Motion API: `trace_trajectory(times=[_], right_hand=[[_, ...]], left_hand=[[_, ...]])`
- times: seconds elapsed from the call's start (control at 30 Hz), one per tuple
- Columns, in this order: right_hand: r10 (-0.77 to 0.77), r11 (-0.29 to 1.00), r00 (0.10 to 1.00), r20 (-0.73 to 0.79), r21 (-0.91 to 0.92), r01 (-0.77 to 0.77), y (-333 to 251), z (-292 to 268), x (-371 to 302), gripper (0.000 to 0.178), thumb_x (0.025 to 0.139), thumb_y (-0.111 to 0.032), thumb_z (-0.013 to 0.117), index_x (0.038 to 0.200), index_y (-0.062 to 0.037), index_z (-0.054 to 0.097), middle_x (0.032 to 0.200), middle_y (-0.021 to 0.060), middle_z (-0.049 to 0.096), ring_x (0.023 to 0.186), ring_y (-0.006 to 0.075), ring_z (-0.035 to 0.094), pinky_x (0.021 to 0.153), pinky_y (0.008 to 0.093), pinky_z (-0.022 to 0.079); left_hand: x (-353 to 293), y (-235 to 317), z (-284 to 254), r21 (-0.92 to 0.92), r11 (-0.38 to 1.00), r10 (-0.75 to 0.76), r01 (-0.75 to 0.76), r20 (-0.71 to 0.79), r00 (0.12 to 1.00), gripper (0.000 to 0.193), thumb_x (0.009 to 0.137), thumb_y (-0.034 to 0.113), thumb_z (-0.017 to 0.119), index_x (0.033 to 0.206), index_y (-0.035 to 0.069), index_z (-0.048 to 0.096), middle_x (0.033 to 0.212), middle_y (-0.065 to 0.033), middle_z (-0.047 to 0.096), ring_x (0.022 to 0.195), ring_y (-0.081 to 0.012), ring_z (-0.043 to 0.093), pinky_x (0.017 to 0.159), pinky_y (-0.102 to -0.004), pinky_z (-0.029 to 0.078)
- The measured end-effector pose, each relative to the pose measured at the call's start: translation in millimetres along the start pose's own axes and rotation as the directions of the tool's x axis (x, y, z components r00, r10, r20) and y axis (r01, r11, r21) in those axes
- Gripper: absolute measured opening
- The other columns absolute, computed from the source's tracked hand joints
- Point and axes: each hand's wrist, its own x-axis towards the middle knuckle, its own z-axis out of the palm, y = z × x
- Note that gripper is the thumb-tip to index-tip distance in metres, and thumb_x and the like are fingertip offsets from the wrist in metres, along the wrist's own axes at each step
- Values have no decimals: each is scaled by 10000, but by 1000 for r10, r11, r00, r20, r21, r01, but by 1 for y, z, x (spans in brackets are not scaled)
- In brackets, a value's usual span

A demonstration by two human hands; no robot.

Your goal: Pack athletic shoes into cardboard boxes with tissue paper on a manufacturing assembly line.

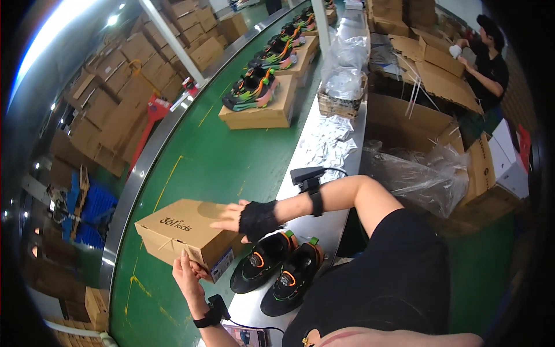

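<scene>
A closed brown cardboard shoebox (199,217) with dark print on its lid stands on the green conveyor belt. My left hand (189,276) grips its near lower corner, thumb up against the front side and fingers curled by the end with the blue-and-white label. A small tan square, perhaps a tag, shows by the thumb. My right hand (234,220), in a black fingerless cuff, lies over the lid's right part with fingers stretched out. Beside the box, a pair of black shoes with orange and green trim, a left one (260,263) and a right one (292,277), stands on the metal ledge.
Farther up the belt (219,153), several colourful shoes (251,89) sit on shoeboxes (260,110). White packets (329,141) and a basket (341,101) with clear plastic line the ledge. Large open cartons (410,115) stand at right, where another person (488,63) works.
</scene>
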Motion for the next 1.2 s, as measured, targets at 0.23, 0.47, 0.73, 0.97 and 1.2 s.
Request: trace_trajectory(times=[0.23, 0.47, 0.73, 0.97, 1.2], right_hand=[[221, 873, 975, 30, 441, -211, 18, 70, 61, 849, 530, -187, 705, 1274, -60, 316, 1218, 214, 406, 1135, 348, 403, 926, 449, 345], [583, 304, 811, -51, 939, -159, 26, -8, 65, 500, 610, -237, 663, 1023, 11, 527, 898, 85, 591, 717, 226, 578, 612, 279, 460], [574, 815, 775, -264, 91, -573, 129, 52, -91, 501, 780, -498, 506, 1131, -140, 520, 889, 180, 544, 815, 347, 572, 739, 397, 456], [271, 837, 937, -222, -427, -343, 86, 75, -174, 77, 754, -129, 519, 742, -82, 459, 689, 75, 451, 511, 217, 534, 380, 334, 419], [240, 927, 825, -512, -130, -351, 76, 89, -102, 58, 744, -83, 496, 705, -44, 513, 677, 108, 496, 718, 252, 529, 604, 347, 441]], left_hand=[[10, -8, 2, 63, 998, 22, -19, -55, 998, 375, 882, 379, 467, 748, 32, 430, 447, 1, 408, 314, -84, 406, 285, -190, 302], [-38, -127, -107, 206, 919, -283, 336, -249, 926, 419, 813, 317, 556, 1008, -3, 368, 693, -143, 549, 376, -255, 539, 338, -330, 491], [-59, -122, -109, 119, 948, -292, 296, -49, 955, 479, 775, 71, 437, 1236, 56, 307, 906, -191, 548, 425, -249, 564, 371, -303, 512], [-75, -115, -71, -1, 959, -282, 282, -53, 958, 513, 866, 235, 493, 1276, 50, 247, 831, -166, 561, 481, -250, 589, 405, -301, 511], [-165, -114, -149, -196, 934, -350, 298, -338, 874, 512, 876, 219, 494, 1284, 49, 236, 743, -124, 529, 507, -242, 590, 428, -330, 516]])
